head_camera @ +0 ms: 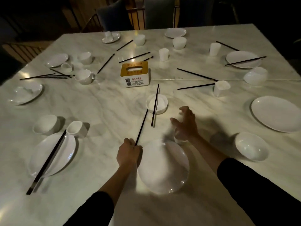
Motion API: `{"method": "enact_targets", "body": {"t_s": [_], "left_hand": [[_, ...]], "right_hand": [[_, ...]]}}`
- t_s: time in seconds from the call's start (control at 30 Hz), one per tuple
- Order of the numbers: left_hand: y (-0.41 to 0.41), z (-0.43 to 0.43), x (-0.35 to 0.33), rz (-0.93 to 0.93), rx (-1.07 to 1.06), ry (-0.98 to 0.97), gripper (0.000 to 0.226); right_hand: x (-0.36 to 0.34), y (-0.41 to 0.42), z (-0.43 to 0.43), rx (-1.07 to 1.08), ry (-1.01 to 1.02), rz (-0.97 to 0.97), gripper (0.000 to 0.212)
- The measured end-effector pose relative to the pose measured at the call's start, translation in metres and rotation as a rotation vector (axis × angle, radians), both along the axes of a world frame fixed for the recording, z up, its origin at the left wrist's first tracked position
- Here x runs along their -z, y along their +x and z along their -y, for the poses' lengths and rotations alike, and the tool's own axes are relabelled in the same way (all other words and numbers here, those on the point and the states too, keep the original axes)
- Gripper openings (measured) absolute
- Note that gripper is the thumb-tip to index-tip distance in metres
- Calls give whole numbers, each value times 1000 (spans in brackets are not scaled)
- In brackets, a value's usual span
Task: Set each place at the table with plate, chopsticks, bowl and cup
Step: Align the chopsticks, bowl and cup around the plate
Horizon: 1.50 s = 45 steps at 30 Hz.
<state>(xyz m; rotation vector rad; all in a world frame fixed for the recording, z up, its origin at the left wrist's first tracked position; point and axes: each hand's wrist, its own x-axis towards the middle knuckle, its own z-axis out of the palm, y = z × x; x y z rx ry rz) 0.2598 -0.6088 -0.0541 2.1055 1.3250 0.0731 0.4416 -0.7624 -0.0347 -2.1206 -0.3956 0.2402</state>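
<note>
White plate [162, 167] lies bare between both hands; left hand [128, 154] grips one black chopstick [141, 127].

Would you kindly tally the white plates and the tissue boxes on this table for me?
White plates: 8
Tissue boxes: 1
Total: 9

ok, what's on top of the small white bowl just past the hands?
One black chopstick lies across the small white bowl, its near end on the marble table. The bowl's inside is too washed out to read.
</note>
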Motion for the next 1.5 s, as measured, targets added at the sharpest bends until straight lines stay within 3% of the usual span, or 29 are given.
{"method": "enact_targets", "body": {"t_s": [0.1, 0.2, 0.43, 0.57, 0.67, 0.77, 0.87, 1.03, 1.2, 1.33, 1.5], "left_hand": [[31, -22, 1, -27, 128, 25, 19], [53, -36, 7, -124, 303, 45, 27], [87, -56, 22, -120, 352, 167, 19], [97, -69, 21, -132, 354, 96, 16], [97, -78, 11, -132, 341, -40, 6], [90, -80, 1, -62, 259, -117, 23], [80, -78, -14, -8, 228, -172, 19], [55, -53, -40, 120, 261, -164, 6], [25, -1, -51, 148, 300, -429, 12], [1, 34, -39, 173, 281, -619, 17], [-22, 62, -18, 185, 210, -706, 17]], "right_hand": [[-11, 16, -51, 30, -32, 17, 30], [-14, 32, -96, 44, -121, -11, 18], [1, 74, -154, 101, -314, -155, 35], [5, 84, -158, 87, -421, -158, 40], [0, 87, -146, 92, -315, -233, 35], [-10, 77, -126, 96, -109, -311, 19], [-27, 59, -99, 91, -2, -375, 20], [-39, 8, -53, -18, 13, -442, 13], [-22, -57, -14, -176, -96, -569, 12], [-2, -106, 9, -133, 5, -579, 15], [14, -131, 22, -24, -6, -550, 10]]}}
